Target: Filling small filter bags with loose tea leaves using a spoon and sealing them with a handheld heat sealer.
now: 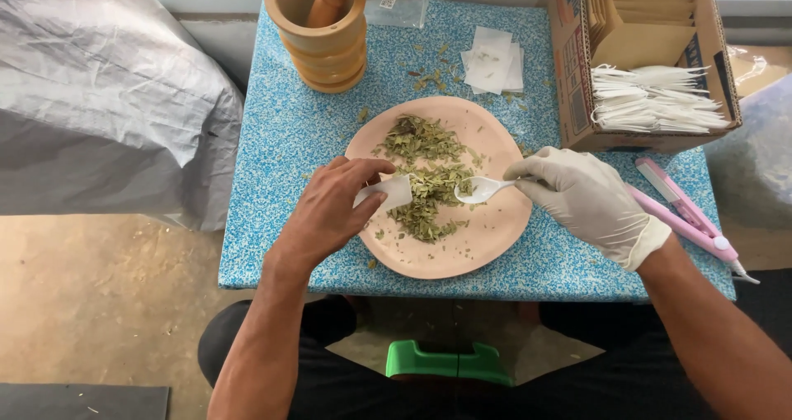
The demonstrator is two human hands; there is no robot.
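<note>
At frame centre, head view: bare left hand (330, 210) pinches an empty white sachet (385, 193) over the plate (487, 238); gloved right hand (582, 197) grips a white spoon (481, 191) at the dried leaves (425, 181). Filling not begun; stacked sachets (492, 61) upper centre remain

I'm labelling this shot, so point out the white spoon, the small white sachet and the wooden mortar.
white spoon (481, 191), head view, on its bowl.
small white sachet (391, 193), head view, on its flat face.
wooden mortar (330, 44), head view, on its outer wall.

Matt wooden mortar (326, 36), glossy white plastic spoon (481, 191), smooth matt plate (487, 230), cardboard box (577, 73)
</note>
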